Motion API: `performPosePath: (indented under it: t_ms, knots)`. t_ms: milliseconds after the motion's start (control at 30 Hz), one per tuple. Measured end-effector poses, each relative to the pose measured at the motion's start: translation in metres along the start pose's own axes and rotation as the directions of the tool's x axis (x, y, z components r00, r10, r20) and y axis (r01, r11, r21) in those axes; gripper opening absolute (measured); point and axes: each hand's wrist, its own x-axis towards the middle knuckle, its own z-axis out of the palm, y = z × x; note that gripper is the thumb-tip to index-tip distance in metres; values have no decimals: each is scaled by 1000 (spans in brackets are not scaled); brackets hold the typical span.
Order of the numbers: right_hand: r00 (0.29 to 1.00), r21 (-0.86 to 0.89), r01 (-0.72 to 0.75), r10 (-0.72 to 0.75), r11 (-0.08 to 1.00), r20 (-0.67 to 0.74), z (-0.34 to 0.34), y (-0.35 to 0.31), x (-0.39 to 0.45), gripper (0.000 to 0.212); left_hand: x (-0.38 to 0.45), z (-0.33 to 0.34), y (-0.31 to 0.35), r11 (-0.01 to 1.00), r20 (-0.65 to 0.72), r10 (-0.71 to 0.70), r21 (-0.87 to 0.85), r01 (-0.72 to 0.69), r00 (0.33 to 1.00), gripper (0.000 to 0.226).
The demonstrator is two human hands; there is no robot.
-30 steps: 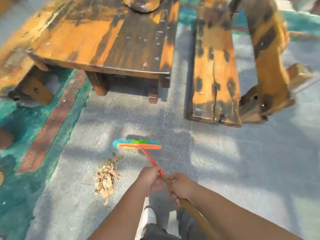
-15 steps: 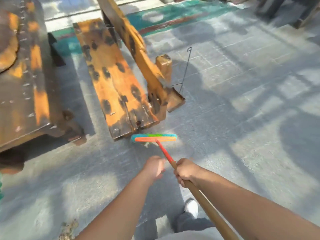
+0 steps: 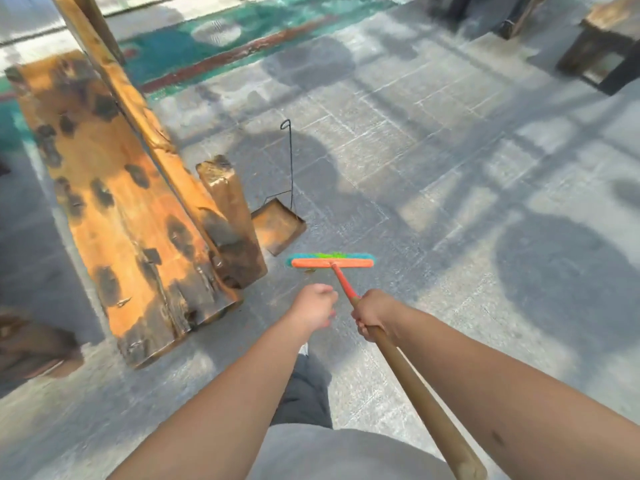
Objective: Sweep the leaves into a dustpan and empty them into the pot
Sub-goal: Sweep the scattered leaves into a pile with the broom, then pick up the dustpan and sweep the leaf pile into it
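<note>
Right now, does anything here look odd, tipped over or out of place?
Nothing is spilled or broken. The wooden bench has dark burnt-looking patches. The dustpan sits on the floor right beside the bench's end, its thin wire handle upright. The right hand holds the broom; the left hand is curled and off it.

grey paved floor [image 3: 433, 161] with a wooden bench [image 3: 114, 209], a dustpan [image 3: 278, 225] just beside it
</note>
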Motion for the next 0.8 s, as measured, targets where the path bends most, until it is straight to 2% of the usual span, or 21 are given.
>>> performPosePath:
  t_ms: [200,333,467,567,633,700,800]
  knots:
    - [999,46,-20,22,999,-32,-39,-116,77,26,113,7,110,1000,110,1,7,-2,994,29]
    - [997,68,-61,64,996,-36,-75,-193,112,24,170,-7,183,999,129,-16,-42,21,991,26]
    - [998,44,-64,65,997,-23,-111,-264,152,10,226,-6,245,996,92,-24,-84,31,995,17]
    - [999,-29,-38,37,999,-35,-136,-313,197,26,276,-3,288,989,62,-38,-139,46,997,23]
    - [1000,-78,-9,7,997,-24,-151,-343,226,29,306,-1,316,981,53,-37,-189,46,998,25]
    - [1000,-82,-2,2,997,-10,-173,-376,259,22,340,3,346,969,41,-31,-246,40,999,22]
    - [1000,-138,4,-2,990,20,-208,-425,296,12,377,5,387,888,81,-47,-454,79,996,12]
